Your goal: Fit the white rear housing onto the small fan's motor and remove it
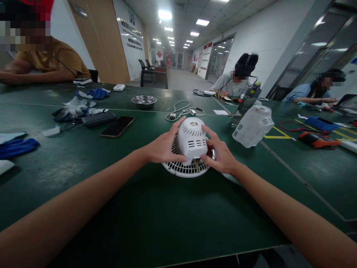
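A white fan motor housing (pixel 192 138) with vent slots sits over a round white fan grille (pixel 178 170) on the green table. My left hand (pixel 165 147) grips the housing from its left side, thumb low at the front and fingers at the top. From the right, my right hand (pixel 221 154) holds the same housing, thumb near its lower front edge. Parts of the grille are hidden behind the housing and my hands. Just beyond lies a white cable (pixel 181 109) with a plug, loosely coiled.
A white slotted plastic part (pixel 253 126) and a bottle (pixel 247 102) stand to the right, near an orange-black meter (pixel 316 139). To the left lie a phone (pixel 117 126), a dark case (pixel 99 118) and gloves (pixel 74 109). A metal bowl (pixel 144 101) is farther back. Several people sit around the table.
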`<state>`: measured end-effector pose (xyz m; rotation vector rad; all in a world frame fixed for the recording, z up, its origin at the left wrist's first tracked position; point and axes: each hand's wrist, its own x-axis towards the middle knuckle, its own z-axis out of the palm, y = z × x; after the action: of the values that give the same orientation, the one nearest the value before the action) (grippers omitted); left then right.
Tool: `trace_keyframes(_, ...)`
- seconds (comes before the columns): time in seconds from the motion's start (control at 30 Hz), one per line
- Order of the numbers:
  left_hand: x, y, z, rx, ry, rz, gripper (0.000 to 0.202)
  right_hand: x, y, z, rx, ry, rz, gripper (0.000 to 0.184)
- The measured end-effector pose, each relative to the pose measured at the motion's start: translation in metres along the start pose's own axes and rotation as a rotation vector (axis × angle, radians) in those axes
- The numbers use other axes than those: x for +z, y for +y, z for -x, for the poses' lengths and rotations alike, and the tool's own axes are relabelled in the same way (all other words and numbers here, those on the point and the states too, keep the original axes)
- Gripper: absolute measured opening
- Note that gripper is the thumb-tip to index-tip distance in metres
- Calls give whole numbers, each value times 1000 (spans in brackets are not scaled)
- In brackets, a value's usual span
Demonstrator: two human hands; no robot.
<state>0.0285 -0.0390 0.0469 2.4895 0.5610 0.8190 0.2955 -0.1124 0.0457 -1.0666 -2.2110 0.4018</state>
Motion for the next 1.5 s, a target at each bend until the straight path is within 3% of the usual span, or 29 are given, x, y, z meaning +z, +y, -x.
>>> trace_keyframes(0.1, 7, 7, -1, -4, 70, -24, 134, 1, -2, 0, 6, -1, -42, 96)
trace_keyframes(0.27, 14, 14, -2, 11, 119, -83, 124, -1, -7, -2, 61, -19, -48, 100)
trace_keyframes(0.43, 10, 6, 0, 20, 110, -68, 115, 0, -6, -3, 69, -30, -76, 96)
trace_keyframes(0.63, 7, -6, -1, 27, 66, -29, 124, -3, -4, -3, 50, -51, -86, 95)
trace_keyframes(0.73, 8, -12, 2, -2, 81, -21, 115, -8, 2, -2, 18, -54, -40, 96)
trace_keyframes(0.83, 7, -25, 7, -129, 178, -14, 92, -13, 11, 0, 24, -12, 30, 95)
trace_keyframes(0.93, 7, -43, 12, -426, 371, 16, 66, -15, 18, 1, 32, 27, 38, 91)
trace_keyframes(1.0, 7, -53, 13, -565, 380, 54, 60, -15, 18, 2, 9, 25, 16, 89)
trace_keyframes(1.17, 10, -57, 12, -621, 332, 54, 51, -7, 3, 2, 16, 61, 11, 89)
trace_keyframes(1.3, 11, -55, 12, -621, 432, 31, 40, 3, -12, 0, 149, 154, 5, 110)
trace_keyframes(1.4, 10, -56, 13, -633, 519, 15, 33, 6, -15, -1, 169, 197, -8, 109)
trace_keyframes(1.5, 11, -56, 14, -656, 520, 46, 27, 4, -11, -1, 182, 232, -13, 103)
